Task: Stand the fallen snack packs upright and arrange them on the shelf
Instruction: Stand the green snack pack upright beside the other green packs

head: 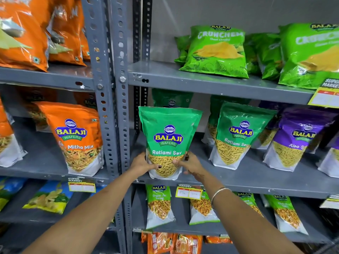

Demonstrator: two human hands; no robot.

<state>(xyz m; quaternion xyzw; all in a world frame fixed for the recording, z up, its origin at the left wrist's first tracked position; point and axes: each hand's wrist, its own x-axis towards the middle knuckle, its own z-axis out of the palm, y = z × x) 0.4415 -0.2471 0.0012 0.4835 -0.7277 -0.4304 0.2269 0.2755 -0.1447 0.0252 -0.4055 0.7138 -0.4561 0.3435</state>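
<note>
A green Ratlami Sev pack (169, 136) stands upright at the left front of the grey middle shelf (238, 182). My left hand (142, 163) grips its lower left side and my right hand (192, 165) grips its lower right side. Another green pack (171, 99) stands behind it, mostly hidden. A second Ratlami Sev pack (238, 136) stands upright to the right. A purple Aloo Sev pack (295, 142) stands further right, leaning slightly.
A perforated grey upright post (117, 88) divides two shelf bays. An orange Mitha Mix pack (77, 138) stands in the left bay. Green Crunchem bags (218, 52) sit on the shelf above. Green Chana Jor Garam packs (159, 206) fill the shelf below, with yellow price tags (189, 192) on shelf edges.
</note>
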